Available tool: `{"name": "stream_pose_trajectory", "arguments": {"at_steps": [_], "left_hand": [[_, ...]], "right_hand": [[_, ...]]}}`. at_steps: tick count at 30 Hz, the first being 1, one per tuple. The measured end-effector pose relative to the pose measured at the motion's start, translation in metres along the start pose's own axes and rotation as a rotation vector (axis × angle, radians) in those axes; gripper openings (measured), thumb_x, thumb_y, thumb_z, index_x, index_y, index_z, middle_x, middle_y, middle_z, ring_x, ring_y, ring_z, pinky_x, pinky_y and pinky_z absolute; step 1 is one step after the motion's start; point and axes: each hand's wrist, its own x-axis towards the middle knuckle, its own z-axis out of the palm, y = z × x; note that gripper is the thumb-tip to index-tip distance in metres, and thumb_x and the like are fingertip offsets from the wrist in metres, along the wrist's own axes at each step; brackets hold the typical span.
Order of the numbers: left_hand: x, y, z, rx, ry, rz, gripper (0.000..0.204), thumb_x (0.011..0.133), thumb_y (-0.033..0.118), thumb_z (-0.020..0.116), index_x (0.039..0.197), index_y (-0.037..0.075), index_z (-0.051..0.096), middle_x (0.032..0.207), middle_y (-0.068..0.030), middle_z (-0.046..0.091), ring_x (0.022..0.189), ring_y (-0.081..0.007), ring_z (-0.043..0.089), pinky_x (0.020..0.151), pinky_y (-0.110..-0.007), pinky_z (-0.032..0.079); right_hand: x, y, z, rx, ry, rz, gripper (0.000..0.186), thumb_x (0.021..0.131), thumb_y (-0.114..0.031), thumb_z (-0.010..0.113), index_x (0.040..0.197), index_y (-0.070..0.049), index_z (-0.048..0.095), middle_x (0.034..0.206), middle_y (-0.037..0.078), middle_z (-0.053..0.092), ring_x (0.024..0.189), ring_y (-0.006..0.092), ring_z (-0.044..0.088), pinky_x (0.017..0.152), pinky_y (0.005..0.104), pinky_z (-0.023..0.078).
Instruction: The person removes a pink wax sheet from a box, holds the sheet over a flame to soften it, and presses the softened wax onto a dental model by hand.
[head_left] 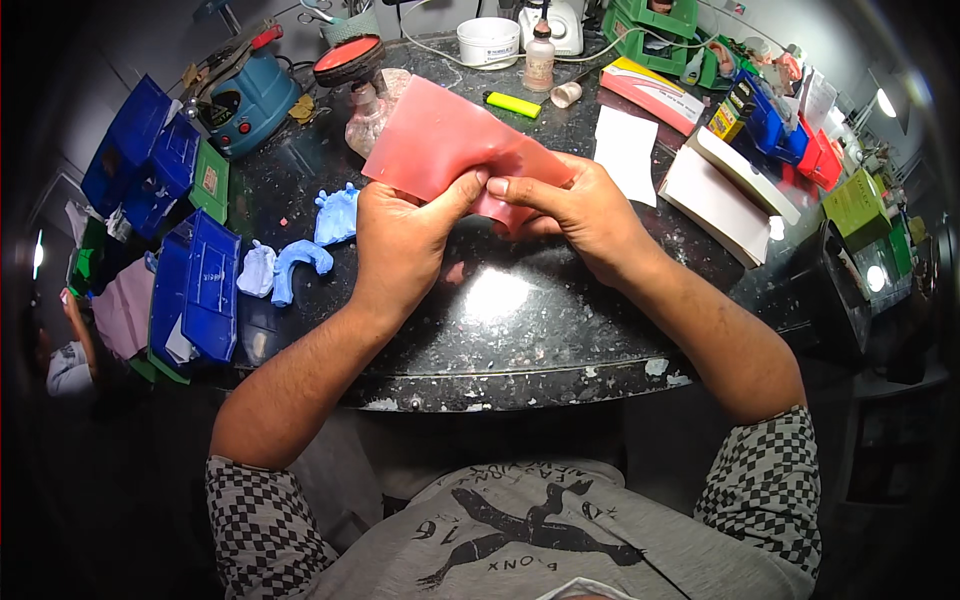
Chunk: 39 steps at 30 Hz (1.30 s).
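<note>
A pink sheet of wax (pixel 435 140) is held above the dark worktop (pixel 560 330), bent and folded along its near right part. My left hand (pixel 405 225) grips its near edge, with the thumb on top and the fingers mostly hidden beneath. From the other side my right hand (pixel 590 210) pinches the folded part, its thumb almost touching the left thumb. Left of my left hand lie a blue horseshoe-shaped dental cast (pixel 297 267), a paler blue piece (pixel 257 270) and a rough blue block (pixel 337 215). Behind the sheet's left edge stands a glass burner (pixel 368 125).
A round pan with a pink surface (pixel 348 55) sits near the burner. Farther back are a yellow-green lighter (pixel 512 104), a white bowl (pixel 488 42) and a bottle (pixel 539 62). Blue boxes (pixel 200 285) line the left; an opened white carton (pixel 722 195) lies right.
</note>
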Motion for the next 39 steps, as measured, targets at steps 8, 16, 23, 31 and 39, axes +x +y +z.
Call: {"name": "stream_pose_trajectory", "arguments": {"at_steps": [8,16,23,31,39], "left_hand": [[0.005,-0.013,0.001,-0.015,-0.013,0.053,0.019,0.096,0.012,0.066,0.109,-0.001,0.070,0.082,-0.0050,0.072,0.059,-0.0089,0.065,0.040,-0.022,0.044],[0.008,-0.010,0.003,-0.094,0.009,-0.092,0.022,0.097,0.014,0.065,0.114,0.001,0.068,0.094,-0.0061,0.072,0.076,-0.0112,0.068,0.060,-0.023,0.053],[0.017,0.001,-0.020,-0.388,-0.131,-0.133,0.066,0.090,0.044,0.068,0.136,0.000,0.050,0.129,-0.0098,0.058,0.122,-0.0186,0.056,0.107,-0.038,0.042],[0.017,0.033,-0.025,0.497,-0.390,-0.035,0.082,0.071,0.019,0.090,0.142,0.001,0.051,0.131,-0.0130,0.062,0.117,-0.0175,0.058,0.102,-0.032,0.046],[0.011,0.030,-0.025,0.560,-0.358,-0.119,0.026,0.087,0.015,0.075,0.107,-0.001,0.071,0.091,-0.0071,0.073,0.084,-0.0096,0.067,0.076,-0.026,0.053]], "right_hand": [[-0.001,0.002,-0.004,-0.166,0.098,-0.106,0.026,0.090,-0.019,0.076,0.109,-0.002,0.070,0.090,0.002,0.072,0.075,0.0070,0.066,0.067,0.0228,0.055],[0.000,0.008,0.008,-0.096,0.087,-0.141,0.033,0.088,-0.025,0.079,0.111,-0.003,0.069,0.090,0.003,0.072,0.072,0.0087,0.067,0.067,0.0227,0.056],[0.006,-0.005,-0.020,-0.135,0.092,-0.053,0.025,0.089,-0.017,0.076,0.107,-0.001,0.070,0.085,0.004,0.072,0.072,0.0098,0.067,0.066,0.0248,0.056],[-0.005,-0.006,-0.004,-0.608,0.095,-0.242,0.036,0.076,-0.015,0.076,0.108,-0.002,0.066,0.084,0.012,0.072,0.075,0.0179,0.070,0.069,0.0301,0.054],[-0.006,-0.010,-0.001,-0.481,0.144,-0.285,0.053,0.083,-0.005,0.078,0.129,-0.005,0.051,0.095,0.005,0.070,0.087,0.0065,0.065,0.077,0.0223,0.054]]}}
